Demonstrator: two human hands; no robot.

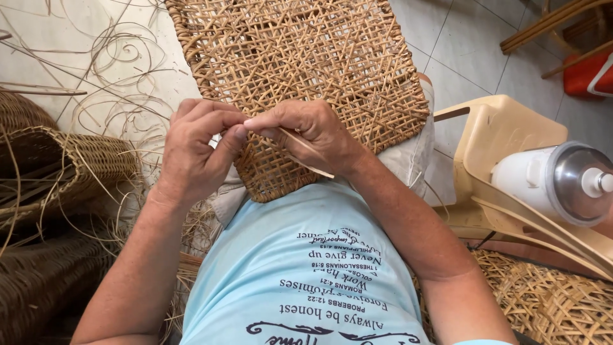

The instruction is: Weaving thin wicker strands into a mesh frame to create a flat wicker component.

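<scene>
Both hands met right over the woven cane panel (300, 70). Right hand (313, 131) pinched a thin cane strip (306, 153); left hand (195, 150) pinched it too, fingertips touching.

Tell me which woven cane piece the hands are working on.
The pale open-weave cane panel on the lap, under the left hand and right hand; the darker baskets lie apart on the left.
</scene>
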